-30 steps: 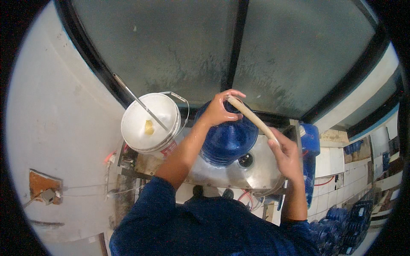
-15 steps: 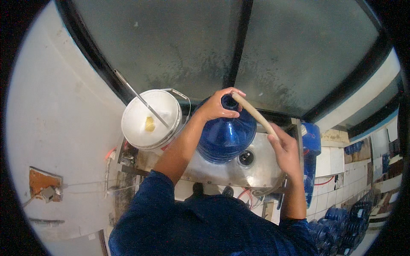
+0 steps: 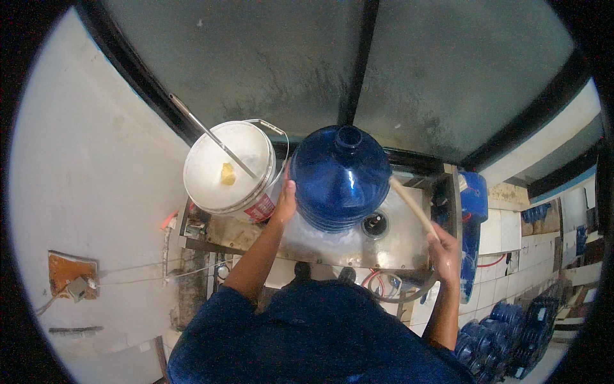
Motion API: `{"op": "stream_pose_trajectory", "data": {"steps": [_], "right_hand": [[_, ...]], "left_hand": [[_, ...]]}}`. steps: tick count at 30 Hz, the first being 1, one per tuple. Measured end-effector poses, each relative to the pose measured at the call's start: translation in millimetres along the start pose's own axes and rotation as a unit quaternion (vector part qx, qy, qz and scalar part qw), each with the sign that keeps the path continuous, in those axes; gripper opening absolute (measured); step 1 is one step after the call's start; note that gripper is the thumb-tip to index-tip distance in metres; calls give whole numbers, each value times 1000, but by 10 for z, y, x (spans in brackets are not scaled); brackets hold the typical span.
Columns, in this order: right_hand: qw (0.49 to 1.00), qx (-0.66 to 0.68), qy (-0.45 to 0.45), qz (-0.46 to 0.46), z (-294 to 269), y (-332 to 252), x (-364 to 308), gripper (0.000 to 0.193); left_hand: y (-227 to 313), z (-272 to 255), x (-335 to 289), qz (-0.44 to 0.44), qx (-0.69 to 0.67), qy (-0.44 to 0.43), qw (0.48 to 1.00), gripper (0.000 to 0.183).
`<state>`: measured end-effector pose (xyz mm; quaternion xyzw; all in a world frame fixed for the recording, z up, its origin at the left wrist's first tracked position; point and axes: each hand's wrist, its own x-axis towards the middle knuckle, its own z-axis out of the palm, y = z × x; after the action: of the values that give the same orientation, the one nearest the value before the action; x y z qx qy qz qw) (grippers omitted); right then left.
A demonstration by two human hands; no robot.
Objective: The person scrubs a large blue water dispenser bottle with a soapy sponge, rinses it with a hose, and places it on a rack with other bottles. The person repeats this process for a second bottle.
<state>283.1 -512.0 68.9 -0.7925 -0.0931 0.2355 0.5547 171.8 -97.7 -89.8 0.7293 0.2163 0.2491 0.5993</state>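
A large blue water jug [image 3: 339, 185] stands upright on a metal counter [image 3: 403, 246], its open neck [image 3: 348, 138] facing up. My left hand [image 3: 287, 200] grips the jug's left side, with the fingers partly hidden along its wall. To the right, my right hand [image 3: 444, 253] is closed round a pale hose [image 3: 412, 206]. The hose's end is at the jug's right shoulder; whether it touches is hard to tell. A whitish, wet-looking patch [image 3: 313, 240] shows on the counter below the jug.
Left of the jug is a white bucket [image 3: 214, 150] with a metal rod [image 3: 211, 134] and a yellow piece [image 3: 228, 174] in it. A round black fitting [image 3: 375, 224] sits in the counter. Behind rises a dark-framed glass panel [image 3: 256, 64]. Several blue jugs [image 3: 492, 333] stand lower right.
My left hand has moved from the jug's neck down to its left side. The hose end has left the mouth and dropped to the jug's right side, with my right hand lower.
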Motion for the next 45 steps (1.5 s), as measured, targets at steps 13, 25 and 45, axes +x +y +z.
{"op": "stream_pose_trajectory", "data": {"steps": [13,25,45], "right_hand": [[993,9,-58,-99,173,-327,-220,39],[980,67,-71,-171,379,-575,-145,41],[998,-12,-25,-55,338,-109,174,38]], "left_hand": [[1453,600,473,137,353,-76,923,89],[1815,1193,719,115,134,-46,983,99],[169,144,-77,178,2,97,979,90]]}}
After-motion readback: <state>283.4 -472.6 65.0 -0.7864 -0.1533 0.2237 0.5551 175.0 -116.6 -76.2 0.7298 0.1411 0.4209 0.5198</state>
